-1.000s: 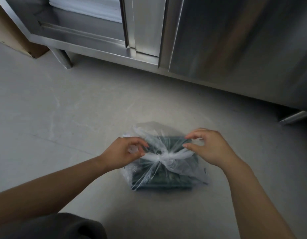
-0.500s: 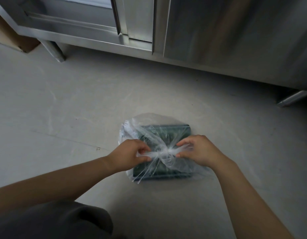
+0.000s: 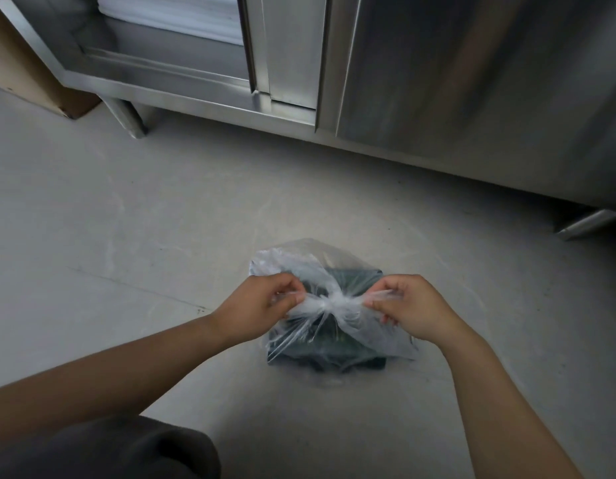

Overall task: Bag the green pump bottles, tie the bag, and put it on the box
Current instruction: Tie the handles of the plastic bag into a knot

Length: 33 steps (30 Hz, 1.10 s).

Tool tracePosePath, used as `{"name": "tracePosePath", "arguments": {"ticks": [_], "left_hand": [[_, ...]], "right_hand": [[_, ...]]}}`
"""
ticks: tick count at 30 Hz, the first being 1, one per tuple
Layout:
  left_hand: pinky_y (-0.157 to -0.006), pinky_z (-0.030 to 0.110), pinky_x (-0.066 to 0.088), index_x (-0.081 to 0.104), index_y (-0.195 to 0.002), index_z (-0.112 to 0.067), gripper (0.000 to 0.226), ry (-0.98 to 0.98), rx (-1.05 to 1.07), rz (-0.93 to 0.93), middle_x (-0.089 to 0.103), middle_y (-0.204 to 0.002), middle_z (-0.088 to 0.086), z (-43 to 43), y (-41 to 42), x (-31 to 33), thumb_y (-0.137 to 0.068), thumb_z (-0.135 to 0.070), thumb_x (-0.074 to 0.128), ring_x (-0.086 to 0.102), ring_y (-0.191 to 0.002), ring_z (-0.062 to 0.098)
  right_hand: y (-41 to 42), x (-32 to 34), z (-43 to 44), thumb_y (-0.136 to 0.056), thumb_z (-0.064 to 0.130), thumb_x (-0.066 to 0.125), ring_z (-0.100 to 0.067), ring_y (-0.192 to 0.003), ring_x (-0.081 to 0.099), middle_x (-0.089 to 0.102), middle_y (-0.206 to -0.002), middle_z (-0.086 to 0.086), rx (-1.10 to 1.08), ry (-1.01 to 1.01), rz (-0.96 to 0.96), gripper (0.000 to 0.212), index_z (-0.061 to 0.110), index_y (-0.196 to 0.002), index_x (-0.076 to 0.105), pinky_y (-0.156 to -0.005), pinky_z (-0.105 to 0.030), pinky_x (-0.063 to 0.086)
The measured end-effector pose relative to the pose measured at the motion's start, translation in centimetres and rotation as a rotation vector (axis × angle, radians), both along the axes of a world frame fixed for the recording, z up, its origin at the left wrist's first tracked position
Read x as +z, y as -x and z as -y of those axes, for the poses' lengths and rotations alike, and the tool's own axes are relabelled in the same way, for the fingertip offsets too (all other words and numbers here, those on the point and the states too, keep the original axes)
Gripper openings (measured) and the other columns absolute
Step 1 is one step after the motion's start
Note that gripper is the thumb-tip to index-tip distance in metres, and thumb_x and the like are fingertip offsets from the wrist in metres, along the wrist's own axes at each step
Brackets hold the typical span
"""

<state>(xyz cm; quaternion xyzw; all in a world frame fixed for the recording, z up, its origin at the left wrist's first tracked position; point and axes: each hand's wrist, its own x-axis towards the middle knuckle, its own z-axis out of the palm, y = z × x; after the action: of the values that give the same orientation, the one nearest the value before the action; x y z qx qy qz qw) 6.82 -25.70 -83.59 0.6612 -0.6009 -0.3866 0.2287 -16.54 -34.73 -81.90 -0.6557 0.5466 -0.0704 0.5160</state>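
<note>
A clear plastic bag [image 3: 386,340] lies on the grey floor in front of me, with dark green bottles [image 3: 337,350] showing through it. The plastic is gathered into a knot [image 3: 329,303] on top of the bag. My left hand [image 3: 254,307] pinches the plastic end to the left of the knot. My right hand [image 3: 408,307] pinches the end to the right. Both ends are stretched taut and pulled apart sideways. The bottles' shapes are blurred by the plastic.
A stainless steel cabinet [image 3: 455,81] on short legs [image 3: 127,117] spans the back, its left compartment open with white sheets [image 3: 175,12] inside. A brown cardboard box [image 3: 19,74] stands at the far left. My dark-clothed knee [image 3: 102,451] is at the bottom left.
My hands have drawn apart, pulling the two plastic ends outward, and the knot has tightened. My head has tilted, shifting the cabinet in view.
</note>
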Motion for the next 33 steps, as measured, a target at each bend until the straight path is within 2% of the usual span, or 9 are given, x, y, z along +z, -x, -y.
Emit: {"name": "tracePosePath", "arguments": {"ticks": [3, 7, 10, 13, 17, 20, 24, 29, 33], "left_hand": [[-0.060, 0.013, 0.050, 0.067, -0.097, -0.021, 0.012, -0.033, 0.100, -0.120, 0.067, -0.095, -0.013, 0.1, 0.5, 0.4, -0.090, -0.020, 0.057, 0.062, -0.064, -0.005], [-0.062, 0.023, 0.056, 0.070, -0.089, -0.022, 0.007, -0.091, 0.162, -0.186, 0.069, -0.087, -0.011, 0.1, 1.3, 0.2, -0.086, -0.023, 0.064, 0.067, -0.058, 0.010], [-0.065, 0.023, 0.056, 0.073, -0.082, -0.025, 0.006, -0.103, 0.185, -0.153, 0.072, -0.075, -0.009, 0.0, 1.4, 0.0, -0.077, -0.029, 0.073, 0.066, -0.058, 0.004], [-0.072, 0.021, 0.053, 0.073, -0.075, -0.032, 0.005, -0.064, 0.187, -0.104, 0.072, -0.076, -0.016, 0.3, 1.1, 0.3, -0.073, -0.029, 0.077, 0.063, -0.064, -0.004], [-0.076, 0.019, 0.052, 0.074, -0.072, -0.032, 0.007, 0.013, 0.209, -0.128, 0.072, -0.076, -0.019, 2.0, -0.2, 2.0, -0.070, -0.026, 0.079, 0.066, -0.073, -0.003], [-0.077, 0.016, 0.051, 0.075, -0.073, -0.029, 0.006, 0.073, 0.210, -0.152, 0.074, -0.077, -0.015, 3.3, -1.0, 3.5, -0.071, -0.025, 0.078, 0.067, -0.075, -0.001], [-0.070, 0.006, 0.048, 0.072, -0.070, -0.032, 0.011, 0.149, 0.215, -0.115, 0.070, -0.069, -0.023, 4.2, -2.0, 4.9, -0.071, -0.023, 0.077, 0.065, -0.070, -0.004], [-0.062, 0.004, 0.044, 0.072, -0.068, -0.028, 0.012, 0.201, 0.274, -0.063, 0.070, -0.072, -0.024, 3.9, -3.7, 4.2, -0.069, -0.018, 0.079, 0.064, -0.065, -0.002], [-0.063, 0.005, 0.046, 0.073, -0.069, -0.029, 0.010, 0.141, 0.257, -0.049, 0.069, -0.070, -0.026, 3.6, -3.8, 2.8, -0.068, -0.022, 0.080, 0.065, -0.064, -0.003]], "right_hand": [[-0.1, 0.4, -0.2, -0.077, 0.008, 0.072, -0.007, -0.044, 0.057, 0.066, -0.059, 0.001, -0.015, -0.062, 0.074, 0.011, 0.018, -0.078, 0.071, -0.045, -0.017, 0.046], [-0.1, 0.4, -0.6, -0.075, 0.006, 0.073, -0.008, -0.047, 0.060, 0.069, -0.060, 0.008, -0.040, -0.120, 0.142, 0.016, 0.022, -0.079, 0.072, -0.051, -0.016, 0.050], [-0.2, 0.1, -0.8, -0.076, 0.007, 0.073, -0.009, -0.053, 0.064, 0.071, -0.070, 0.002, -0.073, -0.121, 0.177, 0.013, 0.020, -0.076, 0.073, -0.056, -0.019, 0.055], [-0.6, -0.1, -0.8, -0.078, 0.008, 0.072, -0.011, -0.052, 0.064, 0.070, -0.072, -0.004, -0.141, -0.069, 0.193, 0.011, 0.018, -0.074, 0.073, -0.059, -0.023, 0.057], [-1.2, 0.3, -0.1, -0.079, 0.009, 0.071, -0.009, -0.052, 0.065, 0.070, -0.069, -0.001, -0.225, 0.016, 0.196, 0.010, 0.017, -0.073, 0.072, -0.062, -0.023, 0.057], [-1.3, 1.2, 1.0, -0.079, 0.009, 0.070, -0.003, -0.049, 0.060, 0.066, -0.057, 0.007, -0.261, 0.102, 0.202, 0.014, 0.019, -0.070, 0.071, -0.058, -0.018, 0.054], [-1.0, 2.6, 2.1, -0.080, 0.015, 0.070, 0.002, -0.046, 0.052, 0.063, -0.056, 0.004, -0.242, 0.202, 0.150, 0.007, 0.019, -0.074, 0.071, -0.056, -0.014, 0.046], [-0.2, 2.4, 2.6, -0.079, 0.011, 0.070, 0.005, -0.044, 0.051, 0.062, -0.057, 0.006, -0.237, 0.225, 0.165, 0.008, 0.015, -0.073, 0.069, -0.049, -0.009, 0.044], [-0.2, 0.0, 2.2, -0.080, 0.007, 0.069, 0.002, -0.042, 0.051, 0.061, -0.046, 0.012, -0.276, 0.172, 0.193, 0.018, 0.021, -0.068, 0.067, -0.048, -0.009, 0.043]]}}
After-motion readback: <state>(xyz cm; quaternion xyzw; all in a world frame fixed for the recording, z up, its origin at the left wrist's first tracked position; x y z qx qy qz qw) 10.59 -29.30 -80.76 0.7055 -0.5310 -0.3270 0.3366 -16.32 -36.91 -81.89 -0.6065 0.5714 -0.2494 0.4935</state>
